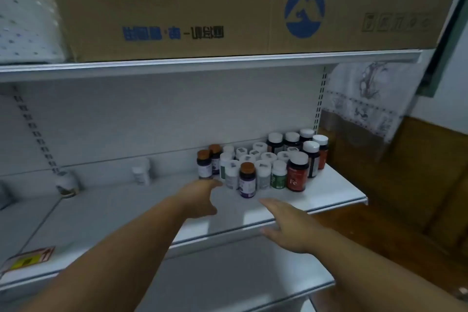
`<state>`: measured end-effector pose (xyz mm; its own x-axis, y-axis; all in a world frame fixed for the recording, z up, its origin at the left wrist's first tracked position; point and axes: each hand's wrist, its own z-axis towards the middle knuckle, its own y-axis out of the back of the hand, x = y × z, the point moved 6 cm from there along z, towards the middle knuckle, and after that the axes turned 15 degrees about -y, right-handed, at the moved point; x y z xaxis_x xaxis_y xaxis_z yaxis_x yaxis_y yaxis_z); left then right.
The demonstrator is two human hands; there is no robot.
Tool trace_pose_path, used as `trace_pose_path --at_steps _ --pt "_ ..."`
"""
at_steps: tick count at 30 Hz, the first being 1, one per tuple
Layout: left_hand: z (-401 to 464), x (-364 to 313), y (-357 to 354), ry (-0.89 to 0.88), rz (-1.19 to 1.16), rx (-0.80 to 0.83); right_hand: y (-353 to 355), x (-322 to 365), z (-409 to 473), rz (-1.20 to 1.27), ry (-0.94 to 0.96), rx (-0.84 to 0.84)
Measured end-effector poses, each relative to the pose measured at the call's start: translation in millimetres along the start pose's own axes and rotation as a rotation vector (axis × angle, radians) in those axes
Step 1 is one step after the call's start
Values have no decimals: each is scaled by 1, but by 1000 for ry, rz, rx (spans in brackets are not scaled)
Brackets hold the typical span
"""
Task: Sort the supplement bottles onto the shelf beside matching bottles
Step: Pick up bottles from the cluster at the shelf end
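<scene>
Several supplement bottles stand bunched at the right end of the white shelf. A brown-capped purple-label bottle stands at the front, with two more brown-capped bottles behind on the left. White bottles fill the middle, beside a green-label bottle. A red Fe bottle and dark white-capped bottles stand on the right. My left hand reaches over the shelf just left of the bunch, fingers apart, holding nothing. My right hand hovers over the shelf's front edge, empty and spread.
A small white bottle and a blurred jar stand alone further left on the shelf. A yellow and red label lies at the front left. A large cardboard box and a white dotted roll sit on the shelf above.
</scene>
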<state>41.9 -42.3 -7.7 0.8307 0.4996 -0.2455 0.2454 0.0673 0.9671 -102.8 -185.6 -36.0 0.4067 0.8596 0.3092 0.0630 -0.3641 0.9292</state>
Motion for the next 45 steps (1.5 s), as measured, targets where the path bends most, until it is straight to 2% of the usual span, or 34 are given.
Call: trace_pose_path --at_steps 2,5,9,13,17,22,24,27,30,32,34,35,36,38,39,41,45 --pt "21 14 1 11 -46 -70 -1 -3 21 67 -63 -50" --pt "53 37 -6 20 -195 -166 3 -7 57 36 -170 -134" --pt "88 44 -12 -141 -383 -353 15 -8 103 45 -246 -257" --pt "116 59 -30 -67 -395 -359 23 -7 132 73 -208 -390" --pt "125 65 -36 -42 -513 -460 28 -12 153 -26 -346 -243" --pt "126 68 -41 -43 -731 -496 38 -10 162 -101 -349 -280" --pt "123 72 -35 13 -827 -507 41 -10 165 -81 -318 -284" --pt "106 87 -23 122 -1031 -627 48 -12 163 -33 -283 -312" --pt "81 93 -12 209 -1315 -661 74 -21 149 157 -323 -367" --pt "68 91 -7 192 -1531 -647 98 -28 135 455 -293 -442" --pt "58 85 -2 113 -1696 -625 115 -35 124 858 -218 -494" --pt "53 81 -1 90 -1754 -611 117 -35 120 1080 -188 -458" --pt "49 74 -1 89 -1805 -602 112 -34 120 1310 -178 -353" --pt "41 61 -8 143 -1937 -601 89 -19 123 1707 -158 7" --pt "38 54 -11 165 -1984 -612 77 -9 122 1819 -152 173" --pt "28 39 -17 188 -1983 -617 56 11 117 1876 -144 365" --pt "4 20 -21 156 -1864 -635 28 49 103 1835 -113 570"
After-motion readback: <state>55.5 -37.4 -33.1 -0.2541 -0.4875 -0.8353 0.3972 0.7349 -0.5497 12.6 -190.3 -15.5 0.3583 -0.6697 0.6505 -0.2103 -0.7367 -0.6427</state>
